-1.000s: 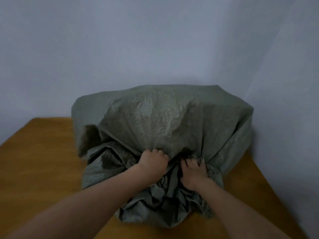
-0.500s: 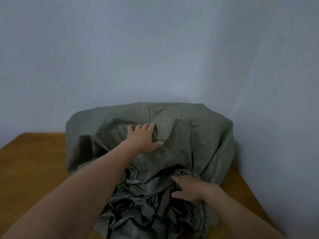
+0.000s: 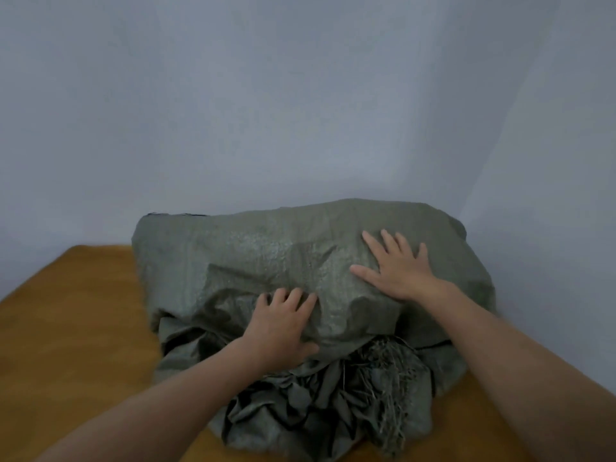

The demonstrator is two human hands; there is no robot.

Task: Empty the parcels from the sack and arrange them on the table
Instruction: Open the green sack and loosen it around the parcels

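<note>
A bulging grey-green woven sack (image 3: 253, 258) lies on the brown wooden table (image 3: 76, 328), its bunched, frayed mouth (image 3: 336, 398) facing me. My left hand (image 3: 283, 328) presses on the sack's near slope just above the mouth, fingers spread and slightly bent. My right hand (image 3: 396, 265) lies flat on the sack's top right, fingers straight and splayed. No parcels show; whatever fills the sack is hidden under the fabric.
Pale walls meet in a corner close behind and to the right of the sack. Bare tabletop stretches to the left, with a narrow strip on the right (image 3: 493, 425).
Both hands let go of the bunched mouth. The left hand went up onto the sack, then came back down toward the mouth. The right hand rose from the mouth to the top right.
</note>
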